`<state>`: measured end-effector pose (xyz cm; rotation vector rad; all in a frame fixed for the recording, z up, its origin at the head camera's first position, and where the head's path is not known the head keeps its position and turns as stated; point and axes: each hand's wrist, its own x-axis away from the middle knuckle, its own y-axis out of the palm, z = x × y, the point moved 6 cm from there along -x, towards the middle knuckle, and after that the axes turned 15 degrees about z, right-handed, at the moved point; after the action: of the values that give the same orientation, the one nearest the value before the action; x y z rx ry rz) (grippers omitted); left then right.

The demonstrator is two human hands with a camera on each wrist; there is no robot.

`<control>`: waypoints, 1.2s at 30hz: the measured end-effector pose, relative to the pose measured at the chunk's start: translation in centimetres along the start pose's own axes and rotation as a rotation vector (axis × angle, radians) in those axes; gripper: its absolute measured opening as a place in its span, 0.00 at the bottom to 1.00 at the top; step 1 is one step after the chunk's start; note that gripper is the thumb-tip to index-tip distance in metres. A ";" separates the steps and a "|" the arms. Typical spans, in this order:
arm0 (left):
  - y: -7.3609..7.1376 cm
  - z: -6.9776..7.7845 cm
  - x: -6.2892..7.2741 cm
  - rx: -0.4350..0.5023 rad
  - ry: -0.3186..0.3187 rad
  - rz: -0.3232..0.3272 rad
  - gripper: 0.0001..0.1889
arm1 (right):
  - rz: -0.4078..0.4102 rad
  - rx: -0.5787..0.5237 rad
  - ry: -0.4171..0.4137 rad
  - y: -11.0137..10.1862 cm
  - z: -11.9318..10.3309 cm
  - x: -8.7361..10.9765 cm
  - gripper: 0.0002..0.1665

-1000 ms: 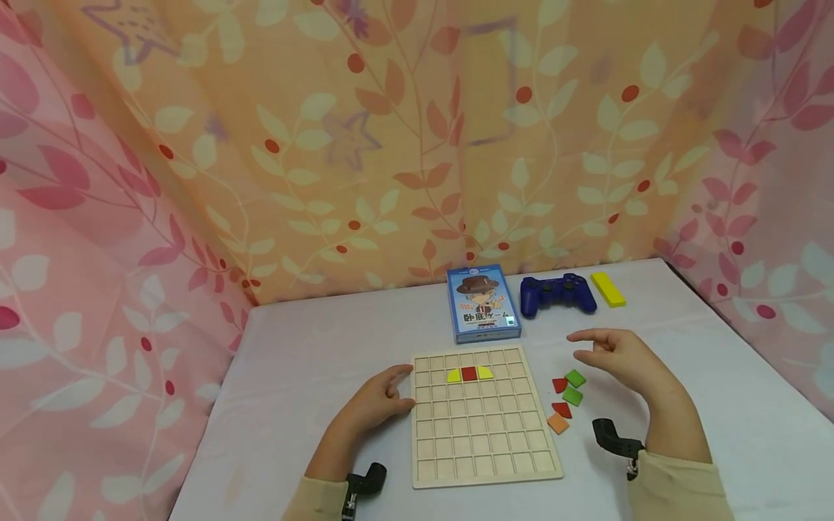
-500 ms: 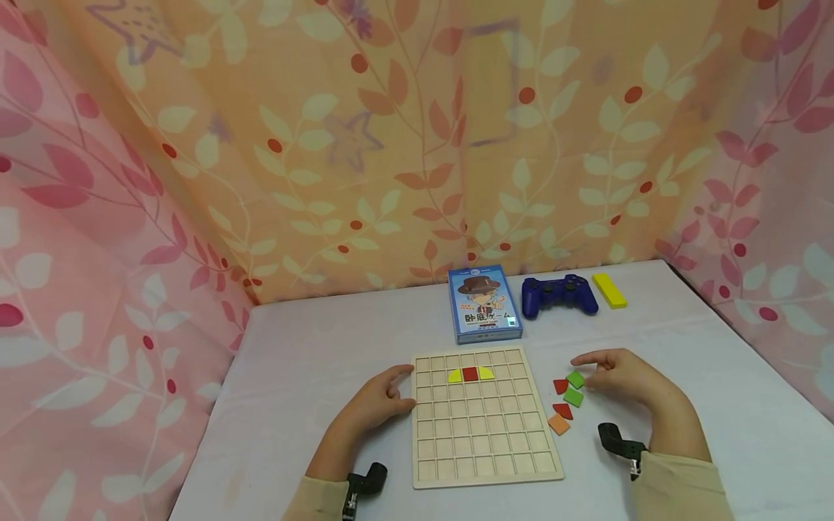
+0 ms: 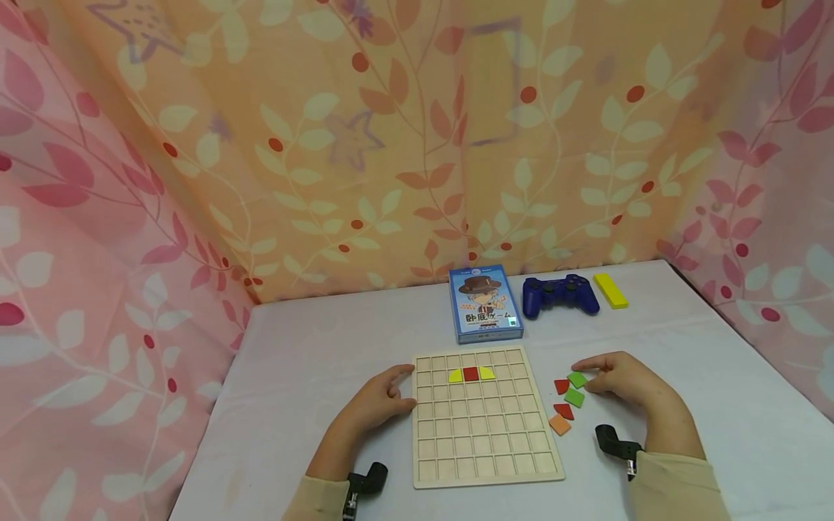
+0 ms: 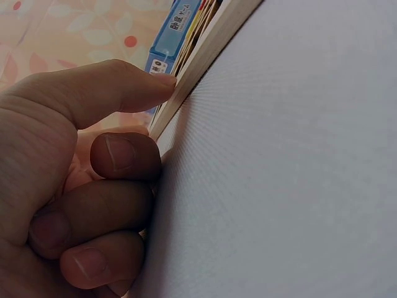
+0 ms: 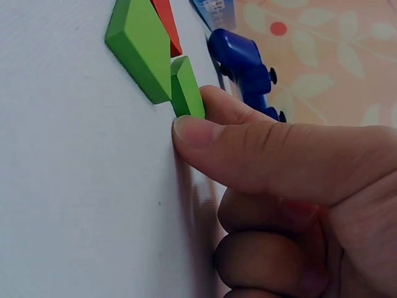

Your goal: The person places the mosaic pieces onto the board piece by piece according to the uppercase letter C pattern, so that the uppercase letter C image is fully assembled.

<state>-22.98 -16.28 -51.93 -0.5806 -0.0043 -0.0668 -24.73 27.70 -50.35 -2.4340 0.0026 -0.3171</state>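
A pale wooden grid board point(image 3: 485, 434) lies on the table. In its second row sit a red square tile point(image 3: 470, 374) and two yellow curved tiles point(image 3: 455, 375), one on either side. My left hand point(image 3: 376, 401) touches the board's left edge with index finger and thumb; its other fingers are curled under, as the left wrist view shows. Right of the board, my right hand point(image 3: 628, 378) pinches a green square tile point(image 5: 187, 90) between thumb and index finger. Beside that tile lie a second green square tile point(image 3: 574, 397), two red curved tiles point(image 3: 562, 412) and an orange square tile point(image 3: 559, 425).
Behind the board stands a blue card game box point(image 3: 485, 304). A dark blue game controller point(image 3: 560, 295) and a yellow block point(image 3: 610, 290) lie to its right. Patterned curtains point(image 3: 391, 145) hang around the white-covered table point(image 3: 293, 376).
My right hand has come down and toward me, from above the tiles to the farther green tile, where thumb and index finger have closed on it. The left hand stays at the board's edge.
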 end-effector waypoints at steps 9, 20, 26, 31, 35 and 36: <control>0.1 -0.2 0.0 -0.005 -0.019 0.007 0.37 | 0.007 0.057 -0.045 -0.1 0.1 -0.1 0.23; 0.2 -0.4 -0.1 0.004 -0.024 -0.002 0.37 | 0.081 0.107 -0.133 -1.3 -1.3 0.2 0.24; 0.1 -0.5 -0.3 0.008 0.003 -0.006 0.37 | 0.102 0.046 -0.156 -1.8 -2.8 0.6 0.28; 0.2 -0.5 -0.3 0.016 0.004 -0.009 0.37 | 0.115 0.011 -0.149 -2.2 -4.3 1.2 0.31; 0.2 -0.6 -0.3 0.023 -0.002 -0.011 0.37 | 0.139 -0.006 -0.191 -2.3 -5.8 1.8 0.31; 0.2 -0.6 -0.3 0.023 -0.004 -0.011 0.37 | 0.147 -0.012 -0.205 -2.3 -6.3 2.0 0.30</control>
<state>-23.27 -16.40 -52.56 -0.5575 -0.0126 -0.0765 -24.39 25.37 -43.80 -2.4517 0.0928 -0.0022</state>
